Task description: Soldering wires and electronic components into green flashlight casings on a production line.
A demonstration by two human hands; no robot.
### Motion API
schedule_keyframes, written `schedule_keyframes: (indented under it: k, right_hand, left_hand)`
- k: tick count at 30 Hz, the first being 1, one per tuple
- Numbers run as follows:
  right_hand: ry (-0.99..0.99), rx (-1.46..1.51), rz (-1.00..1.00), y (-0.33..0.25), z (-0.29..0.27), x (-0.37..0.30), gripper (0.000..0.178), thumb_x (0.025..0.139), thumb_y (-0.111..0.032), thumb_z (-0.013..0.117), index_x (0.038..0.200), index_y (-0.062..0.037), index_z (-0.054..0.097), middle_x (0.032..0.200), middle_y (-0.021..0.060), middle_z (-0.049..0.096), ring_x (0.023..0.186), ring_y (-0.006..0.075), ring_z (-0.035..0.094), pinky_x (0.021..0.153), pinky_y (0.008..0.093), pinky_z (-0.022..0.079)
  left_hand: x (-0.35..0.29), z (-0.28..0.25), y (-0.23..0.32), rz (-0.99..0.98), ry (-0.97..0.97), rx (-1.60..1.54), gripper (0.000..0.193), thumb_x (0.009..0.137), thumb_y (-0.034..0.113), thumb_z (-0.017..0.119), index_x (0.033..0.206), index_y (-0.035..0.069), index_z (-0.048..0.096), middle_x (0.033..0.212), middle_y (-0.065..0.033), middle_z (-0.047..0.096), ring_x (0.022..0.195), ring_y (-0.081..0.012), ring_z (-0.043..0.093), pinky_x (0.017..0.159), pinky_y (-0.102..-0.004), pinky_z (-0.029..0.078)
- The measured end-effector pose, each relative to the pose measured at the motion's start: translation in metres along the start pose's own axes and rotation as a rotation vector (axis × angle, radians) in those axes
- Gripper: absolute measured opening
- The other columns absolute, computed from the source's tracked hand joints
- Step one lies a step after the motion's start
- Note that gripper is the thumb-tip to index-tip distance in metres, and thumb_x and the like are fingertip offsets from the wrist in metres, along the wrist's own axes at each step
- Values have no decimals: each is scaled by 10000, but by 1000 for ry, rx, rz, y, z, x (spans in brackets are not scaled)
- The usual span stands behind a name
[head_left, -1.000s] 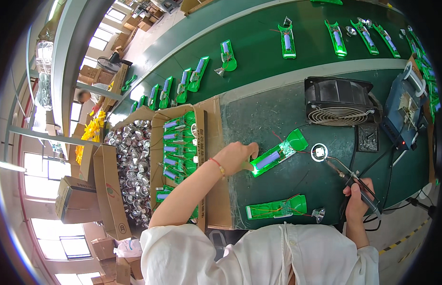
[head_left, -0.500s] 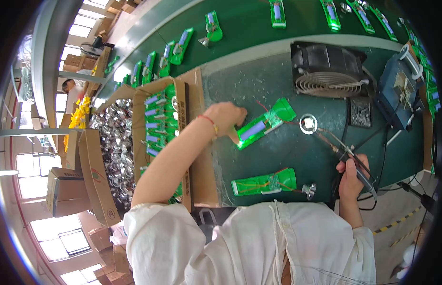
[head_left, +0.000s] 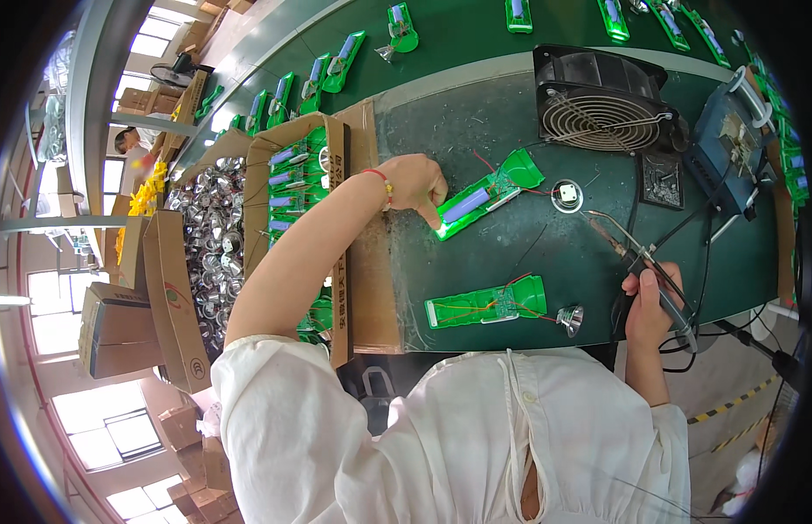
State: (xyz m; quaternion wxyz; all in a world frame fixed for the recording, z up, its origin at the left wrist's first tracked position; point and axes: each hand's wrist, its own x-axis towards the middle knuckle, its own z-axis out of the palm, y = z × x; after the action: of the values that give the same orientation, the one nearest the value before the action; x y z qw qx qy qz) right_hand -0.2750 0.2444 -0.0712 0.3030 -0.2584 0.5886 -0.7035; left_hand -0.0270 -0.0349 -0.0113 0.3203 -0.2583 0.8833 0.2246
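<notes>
Dark green bench mat (head_left: 511, 262) on a factory line, with a lighter green conveyor strip (head_left: 458, 35) behind it carrying a row of green plastic housings (head_left: 346, 59). Left hand (head_left: 414, 182) is down on the mat, fingers curled together, fingertips pressing the near end of a green housing (head_left: 484, 196) that has a blue cylindrical cell in it and red wires trailing off its far end. That housing lies diagonally mid-bench, just left of a small round silver reflector piece (head_left: 566, 196), which sits touching the mat and close to the iron tip. Right hand (head_left: 648, 306) is at the right bench edge, fingers wrapped tight around the handle of a soldering iron (head_left: 633, 253); the tip points up-left toward the round piece, can't tell if it touches. A second green housing (head_left: 486, 303) lies flat nearer the body, board and red wires exposed, with another small silver reflector (head_left: 570, 320) just off its right end. Black fume fan (head_left: 602, 100) with a wire grille stands at the back of the mat, blue soldering station (head_left: 729, 153) to its right, cables running down to the iron. Left of the mat: an open cardboard box (head_left: 336, 262) with green housings stacked in it, and beside that a carton of loose silver reflectors (head_left: 205, 236). More cartons (head_left: 117, 327) are piled further left under the windows.
</notes>
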Motion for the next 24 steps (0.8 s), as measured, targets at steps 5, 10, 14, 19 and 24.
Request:
schedule_keyframes:
  k: [5, 10, 14, 19, 24]
  right_hand:
    - [-3, -18, -18, -2, 2, 3, 159, 806, -120, 586, 855, 14, 517, 660, 78, 564, 541, 117, 547, 505, 208, 424]
    - [12, -20, -30, -4, 2, 2, 152, 809, -119, 582, 848, 11, 514, 654, 75, 560, 537, 115, 541, 503, 209, 423]
    - [38, -15, -10, -7, 0, 2, 122, 806, -94, 566, 846, 7, 510, 662, 76, 559, 543, 118, 547, 502, 212, 431]
    - [8, 14, 46, -12, 5, 9, 77, 796, -35, 544, 834, 6, 490, 673, 88, 565, 553, 126, 562, 508, 213, 450]
    - [-16, -7, 56, -13, 9, 14, 78, 792, -26, 537, 830, 16, 484, 680, 90, 559, 561, 133, 569, 509, 222, 462]
  left_hand:
    - [4, -8, 2, -23, -54, 12, 388, 548, 435, 778, 726, 109, 665, 642, -47, 616, 662, -220, 605, 587, -337, 459]
    - [1, -6, -2, 46, -30, 1, 382, 560, 405, 774, 757, 99, 659, 667, -43, 626, 672, -217, 610, 597, -336, 464]
    - [-27, -10, 4, 49, 177, -241, 546, 590, 409, 747, 990, 60, 617, 838, -92, 627, 775, -241, 608, 688, -337, 477]
    - [-38, 50, 54, 48, 526, 12, 784, 691, 307, 664, 1305, 15, 273, 1020, -182, 489, 904, -330, 545, 765, -366, 476]
    - [-38, 22, 20, -64, 788, -198, 629, 728, 158, 571, 1274, 32, 285, 981, -202, 474, 868, -376, 529, 718, -418, 470]
